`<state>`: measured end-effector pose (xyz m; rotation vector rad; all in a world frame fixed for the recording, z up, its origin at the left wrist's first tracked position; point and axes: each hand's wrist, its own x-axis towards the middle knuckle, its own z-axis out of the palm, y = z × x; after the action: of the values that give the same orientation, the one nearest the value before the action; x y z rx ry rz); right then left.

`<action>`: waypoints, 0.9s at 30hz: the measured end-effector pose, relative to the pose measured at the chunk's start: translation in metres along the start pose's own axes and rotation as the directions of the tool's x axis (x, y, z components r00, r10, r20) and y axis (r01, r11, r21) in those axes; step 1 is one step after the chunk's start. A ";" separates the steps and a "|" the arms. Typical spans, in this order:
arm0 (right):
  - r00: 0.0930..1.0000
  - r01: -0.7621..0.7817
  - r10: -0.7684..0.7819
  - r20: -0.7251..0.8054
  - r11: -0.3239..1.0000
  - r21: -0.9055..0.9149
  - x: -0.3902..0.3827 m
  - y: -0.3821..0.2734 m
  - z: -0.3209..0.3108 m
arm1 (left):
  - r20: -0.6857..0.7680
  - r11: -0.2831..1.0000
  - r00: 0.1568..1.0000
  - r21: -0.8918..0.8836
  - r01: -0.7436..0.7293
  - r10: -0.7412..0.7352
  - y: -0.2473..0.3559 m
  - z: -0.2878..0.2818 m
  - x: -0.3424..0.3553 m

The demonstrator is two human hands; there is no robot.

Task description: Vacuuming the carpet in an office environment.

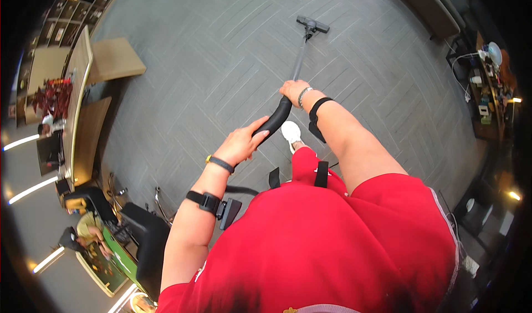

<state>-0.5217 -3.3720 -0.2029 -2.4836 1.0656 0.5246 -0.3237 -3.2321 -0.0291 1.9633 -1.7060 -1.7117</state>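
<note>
The tube (300,61) looks stiff and light, best held by its handle (279,115). The right hand (296,90) clamps its fingers in front; the left hand's (238,145) curl behind, apparently loosely.

**Vacuum wand (300,63) reaches ahead to the floor (221,47)**

We see a slim grey tube (300,63) slanting down and away from us, leaning slightly right. Its near end joins a thick black handle (279,116), which curves back toward us and to the left. At the far end, a wide, dark grey nozzle (313,25), set crosswise to the tube, rests on the floor.
</note>
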 end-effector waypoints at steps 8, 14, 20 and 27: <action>0.992 -0.120 0.121 -0.030 0.991 0.052 -0.009 0.103 -0.028 | 0.109 0.952 0.984 0.257 -0.166 0.142 0.077 -0.023 0.080; 0.997 0.042 -0.042 -0.059 0.999 0.010 -0.009 0.036 0.004 | 0.226 0.983 0.969 0.129 -0.131 0.099 0.026 -0.038 0.035; 0.956 0.292 -0.289 -0.038 0.942 0.169 -0.009 -0.098 0.055 | 0.149 0.997 0.987 0.050 0.052 -0.059 -0.082 -0.063 -0.067; 0.851 0.432 -0.490 0.191 0.858 0.278 -0.050 -0.255 0.043 | -0.071 0.969 0.970 -0.104 0.224 -0.232 -0.188 -0.058 -0.208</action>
<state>-0.3716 -3.1585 -0.1648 -2.2776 0.3719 0.5180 -0.1132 -3.0440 0.0188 2.2261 -1.3914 -1.7141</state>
